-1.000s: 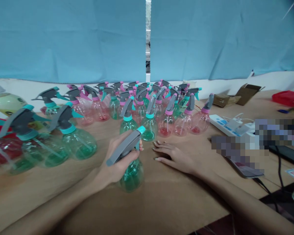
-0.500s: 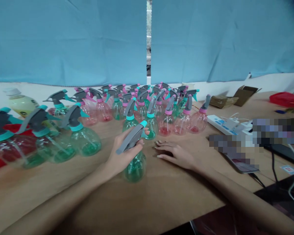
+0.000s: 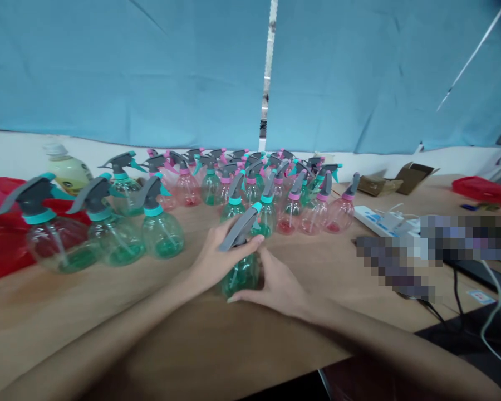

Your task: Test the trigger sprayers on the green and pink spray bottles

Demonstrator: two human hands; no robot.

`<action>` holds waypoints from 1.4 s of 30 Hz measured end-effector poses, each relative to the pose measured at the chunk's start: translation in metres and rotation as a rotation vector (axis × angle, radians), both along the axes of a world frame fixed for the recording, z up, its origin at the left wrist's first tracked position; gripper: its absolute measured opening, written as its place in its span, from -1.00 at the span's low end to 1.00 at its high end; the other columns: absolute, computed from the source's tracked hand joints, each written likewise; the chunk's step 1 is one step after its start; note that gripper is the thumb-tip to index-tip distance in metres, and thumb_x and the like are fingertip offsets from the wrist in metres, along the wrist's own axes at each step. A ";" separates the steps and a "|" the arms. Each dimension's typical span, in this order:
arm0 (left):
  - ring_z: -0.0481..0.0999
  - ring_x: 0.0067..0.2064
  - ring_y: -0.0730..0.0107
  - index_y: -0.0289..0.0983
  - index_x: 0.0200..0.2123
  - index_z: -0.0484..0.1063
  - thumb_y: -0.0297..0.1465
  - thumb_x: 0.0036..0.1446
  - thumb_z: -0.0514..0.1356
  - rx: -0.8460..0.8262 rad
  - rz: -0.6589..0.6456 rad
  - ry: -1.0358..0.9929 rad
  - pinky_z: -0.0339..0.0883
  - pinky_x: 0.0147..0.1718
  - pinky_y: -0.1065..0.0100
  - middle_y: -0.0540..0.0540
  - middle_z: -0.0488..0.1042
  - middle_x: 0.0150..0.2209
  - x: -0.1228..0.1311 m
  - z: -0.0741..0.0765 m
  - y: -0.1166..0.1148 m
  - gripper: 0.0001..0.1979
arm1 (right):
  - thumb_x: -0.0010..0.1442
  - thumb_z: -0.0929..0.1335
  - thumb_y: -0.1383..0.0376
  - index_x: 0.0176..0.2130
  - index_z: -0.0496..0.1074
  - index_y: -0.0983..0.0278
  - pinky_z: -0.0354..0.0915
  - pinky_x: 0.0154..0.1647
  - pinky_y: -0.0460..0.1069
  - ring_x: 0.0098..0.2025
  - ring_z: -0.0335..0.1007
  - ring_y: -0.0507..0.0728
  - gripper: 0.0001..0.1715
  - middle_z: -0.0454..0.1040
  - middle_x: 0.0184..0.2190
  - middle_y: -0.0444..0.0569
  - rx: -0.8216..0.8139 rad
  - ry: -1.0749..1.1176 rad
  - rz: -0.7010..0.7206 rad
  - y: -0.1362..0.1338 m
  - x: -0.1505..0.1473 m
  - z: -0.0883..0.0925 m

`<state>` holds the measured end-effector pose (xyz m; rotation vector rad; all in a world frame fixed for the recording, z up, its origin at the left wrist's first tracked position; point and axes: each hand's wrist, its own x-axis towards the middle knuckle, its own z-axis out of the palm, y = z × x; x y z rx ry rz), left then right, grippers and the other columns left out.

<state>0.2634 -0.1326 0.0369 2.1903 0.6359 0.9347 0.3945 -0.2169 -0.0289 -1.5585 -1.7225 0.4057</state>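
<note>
A green spray bottle (image 3: 237,277) with a grey trigger head and turquoise nozzle stands upright before me. My left hand (image 3: 218,250) is wrapped round its neck, just under the head. My right hand (image 3: 281,284) clasps the round body from the right, thumb across the near side; its other fingers are hidden behind the bottle. Just beyond, several green and pink spray bottles (image 3: 263,218) stand in rows. To the left are three more green spray bottles (image 3: 162,234) with turquoise collars.
A red plastic bag (image 3: 4,245) and a pale bottle with a white cap (image 3: 67,167) are at the left. On the right are a white power strip (image 3: 373,220), a blurred-out phone, cables, an open cardboard box (image 3: 417,177) and another red bag (image 3: 484,190). A blue curtain (image 3: 150,72) hangs behind.
My right hand has moved left from the tabletop onto the bottle's body. My left hand keeps its hold on the neck. The whole view has shifted slightly.
</note>
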 end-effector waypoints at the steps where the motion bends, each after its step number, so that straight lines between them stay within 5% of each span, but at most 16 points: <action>1: 0.36 -0.43 0.44 -0.19 -0.06 0.42 -0.22 0.08 0.20 0.005 0.010 -0.005 0.25 -0.45 0.40 0.03 0.44 -0.41 -0.003 0.000 0.002 -0.66 | -0.19 0.43 -0.20 0.21 0.06 0.23 0.35 -0.04 0.26 0.10 0.29 0.40 0.13 0.33 0.09 0.18 -0.001 0.010 -0.011 0.004 -0.007 0.001; 8: 0.45 -0.34 0.34 -0.19 0.00 0.37 -0.18 0.04 0.23 0.089 0.120 0.050 0.34 -0.37 0.34 0.00 0.50 -0.36 -0.039 -0.006 0.022 -0.56 | -0.15 0.41 -0.20 0.07 0.17 0.29 0.39 -0.16 0.25 -0.05 0.39 0.39 -0.03 0.42 -0.07 0.19 0.011 -0.004 -0.006 0.030 -0.037 0.007; 15: 0.44 0.03 0.09 -0.20 0.22 0.05 -0.18 0.10 0.17 0.123 0.222 0.094 0.38 -0.09 0.11 -0.23 0.37 0.10 -0.088 -0.025 0.035 -0.34 | -0.07 0.41 -0.12 0.03 0.23 0.32 0.27 0.03 0.24 0.04 0.25 0.34 -0.16 0.34 -0.06 0.18 0.155 -0.211 -0.040 0.063 -0.052 0.016; 22: 0.39 0.10 0.10 -0.16 0.15 0.13 -0.26 0.19 0.08 0.096 0.284 0.125 0.35 -0.01 0.03 -0.17 0.34 0.13 -0.123 -0.048 0.037 -0.54 | -0.03 0.43 0.00 0.13 0.14 0.41 0.26 0.03 0.19 0.09 0.23 0.33 -0.11 0.34 0.02 0.22 0.143 -0.349 -0.169 0.093 -0.065 0.025; 37: 0.43 0.04 0.24 -0.21 0.02 0.23 -0.38 0.18 0.03 0.030 0.165 0.206 0.36 -0.01 0.16 -0.14 0.37 0.07 -0.119 -0.070 0.043 -0.69 | 0.06 0.39 0.03 0.04 0.26 0.44 0.38 -0.20 0.14 0.03 0.29 0.35 -0.29 0.41 -0.04 0.24 0.135 -0.595 -0.325 0.124 -0.070 0.033; 42: 0.45 0.00 0.25 -0.20 -0.02 0.26 -0.37 0.18 0.04 0.028 0.166 0.184 0.37 -0.04 0.17 -0.12 0.40 0.01 -0.112 -0.068 0.048 -0.72 | 0.03 0.42 0.05 0.16 0.15 0.45 0.39 -0.22 0.12 -0.02 0.38 0.34 -0.14 0.42 -0.03 0.25 0.134 -0.589 -0.316 0.120 -0.073 0.035</action>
